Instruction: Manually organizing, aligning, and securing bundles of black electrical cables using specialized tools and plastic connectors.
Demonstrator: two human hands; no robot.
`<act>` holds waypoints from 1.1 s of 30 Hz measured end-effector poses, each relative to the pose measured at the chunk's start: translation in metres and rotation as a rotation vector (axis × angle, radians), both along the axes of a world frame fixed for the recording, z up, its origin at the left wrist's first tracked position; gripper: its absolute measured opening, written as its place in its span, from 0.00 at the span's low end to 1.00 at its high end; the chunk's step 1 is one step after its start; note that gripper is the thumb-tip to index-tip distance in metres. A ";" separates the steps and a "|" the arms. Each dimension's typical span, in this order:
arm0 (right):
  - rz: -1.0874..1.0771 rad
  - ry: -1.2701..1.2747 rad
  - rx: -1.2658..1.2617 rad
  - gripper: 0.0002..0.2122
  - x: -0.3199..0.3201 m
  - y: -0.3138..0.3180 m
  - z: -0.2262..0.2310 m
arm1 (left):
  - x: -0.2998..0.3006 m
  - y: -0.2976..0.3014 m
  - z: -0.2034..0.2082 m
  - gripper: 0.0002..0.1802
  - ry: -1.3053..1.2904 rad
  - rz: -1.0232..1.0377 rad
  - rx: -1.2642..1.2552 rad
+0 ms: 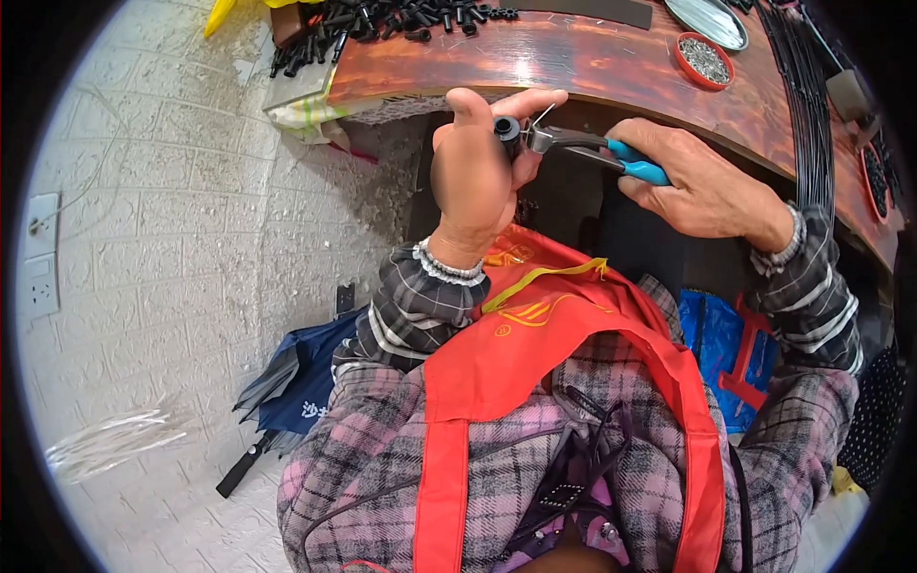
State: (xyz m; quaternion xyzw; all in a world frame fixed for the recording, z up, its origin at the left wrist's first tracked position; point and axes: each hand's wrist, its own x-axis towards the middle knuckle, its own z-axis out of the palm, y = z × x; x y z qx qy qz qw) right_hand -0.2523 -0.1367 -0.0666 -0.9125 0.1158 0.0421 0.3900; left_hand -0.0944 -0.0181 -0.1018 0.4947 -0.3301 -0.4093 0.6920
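My left hand (475,172) is closed round a small black tubular part (506,127), its round end facing up. Blue-handled pliers (573,139) are gripped in my right hand (702,181), with the jaws pointing left. The jaws meet the left hand's fingertips just right of the black part. A thin metal piece (545,112) sticks up by the jaws; whether they pinch it I cannot tell. Both hands are in front of the near edge of a reddish-brown wooden table (458,65). The left fingers hide most of the black part.
Many similar black parts (382,21) lie piled at the table's far left. A red dish of small metal pieces (704,61) stands near a shiny oval tray (709,21). Long black rods (802,105) lie at the right. A folded blue umbrella (310,368) leans by the white wall.
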 end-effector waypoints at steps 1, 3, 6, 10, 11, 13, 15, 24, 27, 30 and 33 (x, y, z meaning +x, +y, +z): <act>-0.023 -0.179 -0.096 0.15 0.000 0.003 -0.009 | 0.001 0.000 0.000 0.41 0.005 0.026 -0.003; -0.059 -0.313 -0.242 0.23 0.000 0.007 -0.012 | 0.002 -0.001 0.001 0.41 0.008 0.054 -0.007; -0.143 -0.312 -0.506 0.25 0.005 0.013 -0.008 | 0.002 -0.002 0.002 0.40 0.019 0.085 -0.011; -0.177 -0.407 -0.652 0.27 0.011 0.015 -0.014 | 0.002 -0.001 0.004 0.39 0.023 0.105 -0.023; -0.189 -0.412 -0.700 0.27 0.012 0.014 -0.015 | 0.002 -0.001 0.004 0.39 0.028 0.106 -0.025; -0.201 -0.420 -0.749 0.26 0.016 0.014 -0.019 | 0.005 0.000 0.004 0.39 0.038 0.105 -0.024; -0.254 -0.454 -0.842 0.25 0.019 0.012 -0.025 | 0.006 0.000 0.004 0.39 0.049 0.101 -0.022; -0.329 -0.538 -0.825 0.11 0.025 0.009 -0.031 | 0.007 0.001 0.002 0.37 0.048 0.103 -0.058; -0.359 -0.579 -0.779 0.09 0.027 0.009 -0.034 | 0.006 0.000 0.002 0.37 0.047 0.111 -0.053; -0.387 -0.596 -0.778 0.09 0.029 0.011 -0.037 | 0.007 0.000 0.001 0.36 0.023 0.117 -0.079; -0.403 -0.603 -0.734 0.07 0.031 0.011 -0.042 | 0.006 -0.001 0.001 0.35 -0.013 0.160 -0.096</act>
